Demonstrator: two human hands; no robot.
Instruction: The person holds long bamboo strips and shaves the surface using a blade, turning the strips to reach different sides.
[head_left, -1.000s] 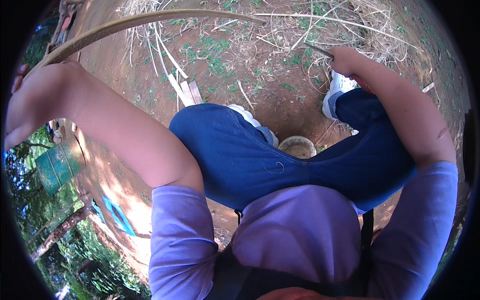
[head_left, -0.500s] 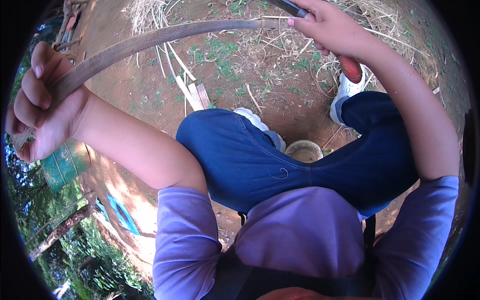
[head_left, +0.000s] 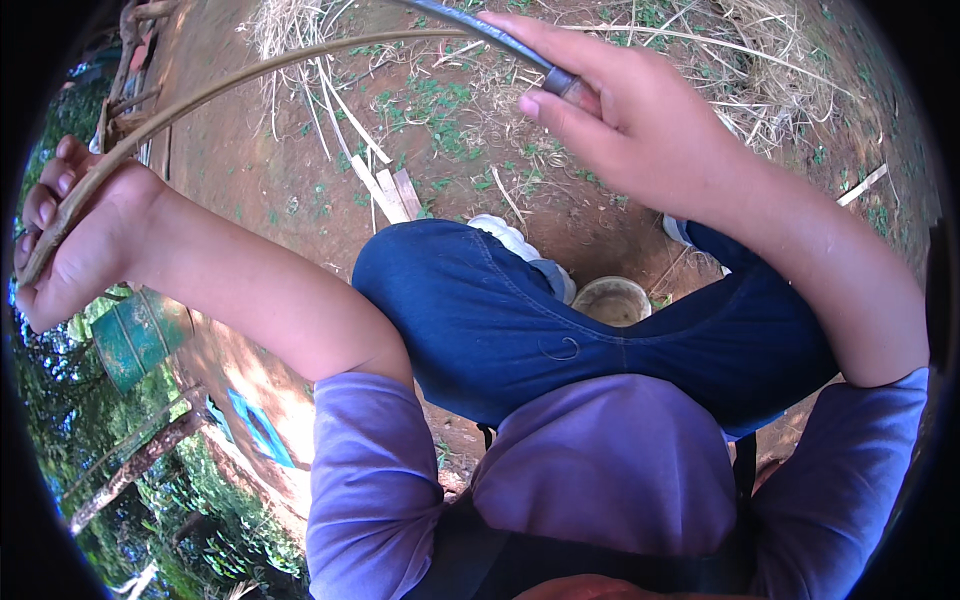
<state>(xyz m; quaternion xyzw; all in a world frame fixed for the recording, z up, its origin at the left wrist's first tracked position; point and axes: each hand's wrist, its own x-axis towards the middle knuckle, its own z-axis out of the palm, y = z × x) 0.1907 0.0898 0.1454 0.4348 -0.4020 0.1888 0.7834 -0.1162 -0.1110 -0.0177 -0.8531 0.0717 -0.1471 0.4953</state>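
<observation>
Two hands up, one long thin cane strip (head_left: 250, 75) arcing between them. My left hand (head_left: 75, 235) is out at the far left, fingers curled shut around the strip's lower end, which pokes out past my palm toward the lower left. From there the strip bends up and right across the top of the view toward my right hand (head_left: 630, 125). My right hand is high, near top centre, closed around a knife handle (head_left: 572, 85), with index finger stretched along the top and thumb under it. The dark blade (head_left: 470, 25) runs up and left from that grip, and the strip meets it near the top edge; exact contact spot is hard to tell. Strip is held in the air above the red dirt ground (head_left: 270, 200), well clear of my lap.

Below the hands: my blue-jeaned knee (head_left: 500, 320) crossed in front, purple shirt (head_left: 600, 470) under it. Small round pale bowl (head_left: 612, 300) sits on the ground between my legs. White shoe (head_left: 510, 240) just beyond the knee. Cut flat slats (head_left: 390, 190) lie on the dirt near dry straw (head_left: 760, 70).

Containers: green cylindrical drum (head_left: 140, 335), lying tilted at left under my left wrist, markings too blurred to make out. Flat blue rectangular piece (head_left: 258, 430) on the ground below it, lower left.
</observation>
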